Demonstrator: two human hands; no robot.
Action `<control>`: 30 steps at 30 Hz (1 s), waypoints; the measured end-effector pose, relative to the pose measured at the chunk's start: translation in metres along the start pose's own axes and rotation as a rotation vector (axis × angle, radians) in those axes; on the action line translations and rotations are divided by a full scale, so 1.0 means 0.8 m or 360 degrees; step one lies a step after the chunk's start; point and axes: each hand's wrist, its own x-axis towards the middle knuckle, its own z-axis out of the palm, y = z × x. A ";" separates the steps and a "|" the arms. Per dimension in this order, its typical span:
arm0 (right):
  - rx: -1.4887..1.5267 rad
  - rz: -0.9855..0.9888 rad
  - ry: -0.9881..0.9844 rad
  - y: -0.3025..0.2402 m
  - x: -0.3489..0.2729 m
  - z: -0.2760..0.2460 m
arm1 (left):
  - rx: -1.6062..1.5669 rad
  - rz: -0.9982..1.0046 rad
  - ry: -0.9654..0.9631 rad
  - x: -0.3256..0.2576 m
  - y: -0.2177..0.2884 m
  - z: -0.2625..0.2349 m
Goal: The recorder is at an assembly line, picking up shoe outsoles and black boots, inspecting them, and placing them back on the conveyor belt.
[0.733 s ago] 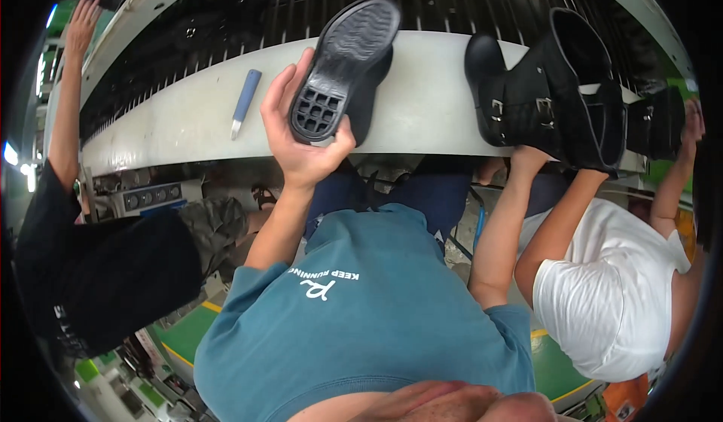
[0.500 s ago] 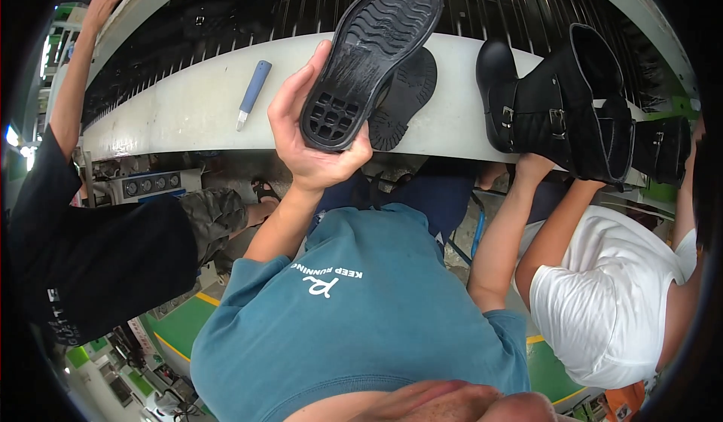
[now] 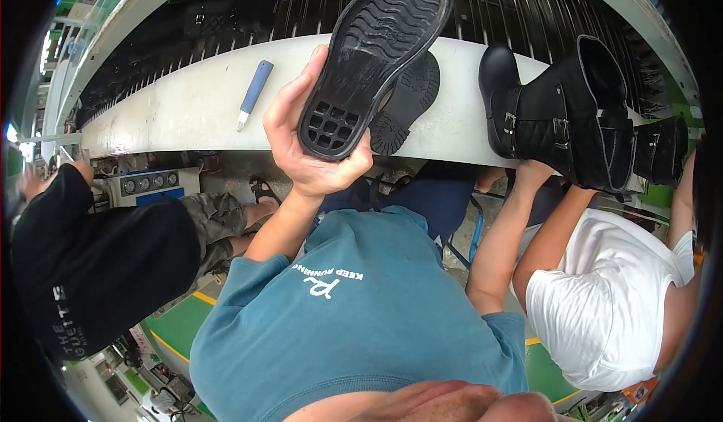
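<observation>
Heel end of the black sole (image 3: 376, 60) sits in your left hand (image 3: 309, 147): the fingers (image 3: 297, 91) wrap one edge and the thumb presses the other edge, so the hand is closed around it in a firm grip. You hold the sole up in the air above the front edge of the white bench (image 3: 173, 113), with the tread side turned to your face. Its long axis runs from the heel in your palm up and to the right, and the toe points away from you, over the dark slatted conveyor (image 3: 226, 15) behind the bench. Directly behind the held sole, a second black sole (image 3: 410, 94) lies on the bench, partly hidden by the first one, so your left hand is clearly the nearer one to it. To the left of your hand, apart from it, a blue-handled tool (image 3: 252, 91) lies on the bench. Your right hand (image 3: 531, 172) is at the bench edge just below the tall black boot (image 3: 557, 113); it is mostly hidden, so I cannot tell if it is spread or closed. One more boot (image 3: 659, 151) stands further right. A co-worker in black (image 3: 98, 256) is on your left and a co-worker in white (image 3: 610, 309) is on your right.
</observation>
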 end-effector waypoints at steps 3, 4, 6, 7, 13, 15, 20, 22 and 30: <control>-0.0036 0.0194 -0.0229 0.003 -0.003 -0.001 | -0.0021 0.0047 0.0003 0.001 0.000 0.000; 0.0039 0.0195 -0.0187 0.001 -0.002 0.002 | -0.0025 0.0039 0.0007 0.001 0.000 0.000; 0.0183 0.0194 -0.0094 -0.008 0.002 0.008 | -0.0035 0.0035 0.0011 0.001 0.001 0.001; 0.0252 0.0190 -0.0041 -0.015 0.005 0.010 | -0.0030 0.0005 0.0015 0.001 0.000 0.001; 0.0103 0.0179 0.0001 -0.023 0.008 0.015 | 0.0130 -0.0433 0.0184 -0.016 -0.045 -0.009; -0.0201 0.0095 0.0045 -0.049 0.017 0.014 | 0.0484 -0.0798 0.0000 -0.034 -0.072 -0.037; -0.0154 0.0186 -0.0219 0.025 -0.027 0.008 | 0.1108 -0.0509 -0.0121 -0.051 -0.053 -0.041; -0.0181 0.0202 -0.0179 0.000 -0.023 0.016 | 0.0931 -0.0407 -0.0259 -0.044 -0.016 -0.031; 0.0027 0.0103 0.0090 -0.118 0.033 0.038 | 0.0908 -0.0340 -0.1255 -0.046 -0.015 0.025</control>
